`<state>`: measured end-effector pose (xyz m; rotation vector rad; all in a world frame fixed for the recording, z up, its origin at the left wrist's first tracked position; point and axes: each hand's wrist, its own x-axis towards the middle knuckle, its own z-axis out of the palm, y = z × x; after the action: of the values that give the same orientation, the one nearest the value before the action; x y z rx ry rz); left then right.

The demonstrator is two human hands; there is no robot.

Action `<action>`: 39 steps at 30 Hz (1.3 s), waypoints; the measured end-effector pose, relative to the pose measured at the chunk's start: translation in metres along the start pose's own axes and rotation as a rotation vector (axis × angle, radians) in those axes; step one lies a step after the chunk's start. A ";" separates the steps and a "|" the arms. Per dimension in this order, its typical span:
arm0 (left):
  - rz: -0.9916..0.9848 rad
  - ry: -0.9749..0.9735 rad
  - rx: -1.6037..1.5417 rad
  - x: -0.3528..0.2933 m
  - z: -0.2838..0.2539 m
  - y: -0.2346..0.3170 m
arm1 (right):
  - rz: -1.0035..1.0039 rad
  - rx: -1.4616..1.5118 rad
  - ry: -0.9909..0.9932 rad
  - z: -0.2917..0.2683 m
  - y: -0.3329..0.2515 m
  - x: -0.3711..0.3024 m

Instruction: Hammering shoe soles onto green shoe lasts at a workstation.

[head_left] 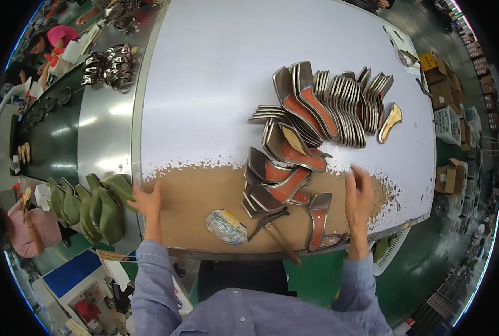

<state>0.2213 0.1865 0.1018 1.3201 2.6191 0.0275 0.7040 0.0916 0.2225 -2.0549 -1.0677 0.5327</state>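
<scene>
My left hand (148,200) is at the table's left edge, fingers spread, beside the nearest of several green curved shoe-shaped pieces (110,215). Whether the fingertips touch that piece is hard to tell. Over the brown worn patch at right, my right hand (359,197) hovers with loosely bent fingers and nothing visible in it. To its left lies a single metal-edged curved piece with a red-brown face (319,218). More such pieces form an overlapping pile (283,185) and upright rows (339,103) farther back. A hammer (283,243) with a wooden handle rests by the front edge.
Left of the hammer lies a crumpled clear plastic packet (227,227). A dark-handled tool (333,241) sits at the front edge. A yellowish curved piece (391,122) lies at right. Along the left runs a metal-edged bench (106,120); people work beyond it. Cardboard boxes (450,176) stand right.
</scene>
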 end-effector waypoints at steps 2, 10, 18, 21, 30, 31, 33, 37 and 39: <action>0.115 0.111 0.106 -0.014 0.002 -0.018 | 0.191 -0.149 -0.044 -0.028 0.080 -0.070; 0.320 0.410 -0.332 0.065 0.006 -0.105 | 0.290 -0.396 -0.026 0.026 0.124 -0.178; 0.643 0.093 -0.605 0.036 0.019 -0.099 | 0.011 -0.173 0.420 0.048 0.172 -0.166; 0.713 0.012 -0.690 0.012 0.010 -0.114 | -0.013 -0.076 0.456 0.033 0.184 -0.141; 0.367 -0.584 -1.249 -0.112 0.005 -0.183 | -0.338 0.590 0.011 0.046 0.088 -0.319; 0.547 -0.541 -1.287 -0.140 0.005 -0.183 | -0.250 0.648 -0.107 0.066 0.078 -0.337; 0.699 -0.363 -1.318 -0.198 0.001 -0.184 | -0.251 0.670 -0.292 0.104 0.061 -0.361; 0.754 -0.155 -1.542 -0.271 0.014 -0.161 | -0.760 0.586 -0.434 0.144 0.023 -0.389; 0.786 -0.187 -1.630 -0.279 0.012 -0.163 | -0.760 0.502 -0.513 0.122 0.007 -0.393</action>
<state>0.2557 -0.1346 0.1218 1.2488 0.9339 1.5651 0.4064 -0.1831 0.1480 -0.9804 -1.6864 0.8288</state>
